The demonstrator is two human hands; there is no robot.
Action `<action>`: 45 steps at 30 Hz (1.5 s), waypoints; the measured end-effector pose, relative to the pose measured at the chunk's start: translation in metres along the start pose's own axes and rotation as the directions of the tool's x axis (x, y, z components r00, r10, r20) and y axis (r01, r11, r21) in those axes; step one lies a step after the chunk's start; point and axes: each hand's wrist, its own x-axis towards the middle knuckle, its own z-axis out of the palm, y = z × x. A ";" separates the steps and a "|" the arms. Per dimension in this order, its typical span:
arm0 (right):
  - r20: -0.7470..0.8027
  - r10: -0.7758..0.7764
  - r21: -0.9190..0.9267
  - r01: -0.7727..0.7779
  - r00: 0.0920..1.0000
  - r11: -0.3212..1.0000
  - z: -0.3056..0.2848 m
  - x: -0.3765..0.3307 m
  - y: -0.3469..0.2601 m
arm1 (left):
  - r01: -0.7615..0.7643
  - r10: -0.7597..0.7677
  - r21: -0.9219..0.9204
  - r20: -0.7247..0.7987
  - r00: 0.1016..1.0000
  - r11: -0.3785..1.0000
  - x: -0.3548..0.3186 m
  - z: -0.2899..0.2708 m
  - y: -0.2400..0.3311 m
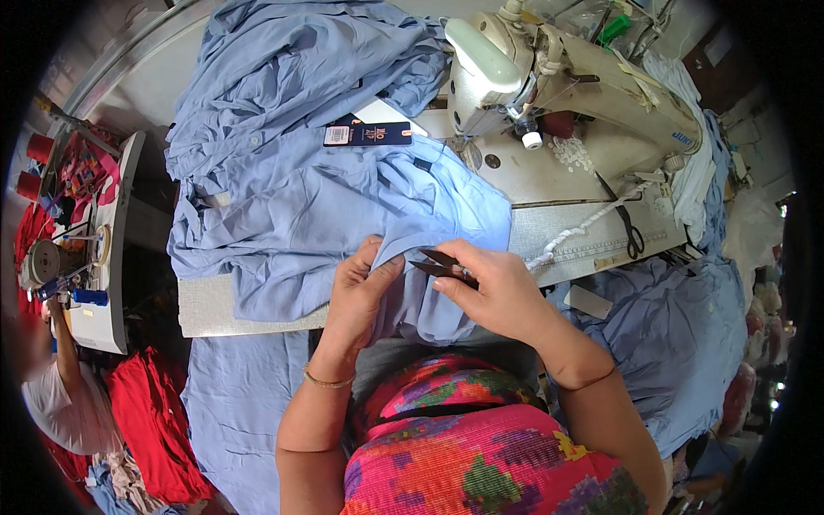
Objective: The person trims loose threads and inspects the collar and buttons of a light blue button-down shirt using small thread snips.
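A light blue garment lies spread over the sewing table, its near part lifted toward me. My left hand pinches a fold of this cloth between thumb and fingers. In my right hand is a pair of dark thread snips, their two blades spread apart with the tips close to the held fold. A dark hang tag with a white label rests on the garment, and a small dark label shows on the cloth beside it.
A sewing machine stands at the far right, with black scissors, a twisted white cord and small white buttons near it. More blue garments hang at the right. At far left, a co-worker sits by another table and red cloth.
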 end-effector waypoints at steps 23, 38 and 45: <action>-0.020 -0.122 -0.334 0.108 0.992 0.936 -0.001 -0.003 -0.001 | -0.044 0.044 0.069 -0.001 0.999 0.997 -0.003 0.003 0.004; -0.090 -0.185 -0.402 0.134 0.979 0.906 0.007 -0.004 0.002 | -0.056 0.056 0.118 0.002 0.998 0.991 -0.001 0.002 0.003; -0.151 -0.265 -0.336 0.202 0.952 0.920 0.016 -0.003 0.011 | -0.020 0.022 0.097 -0.014 1.000 0.995 0.000 0.002 0.003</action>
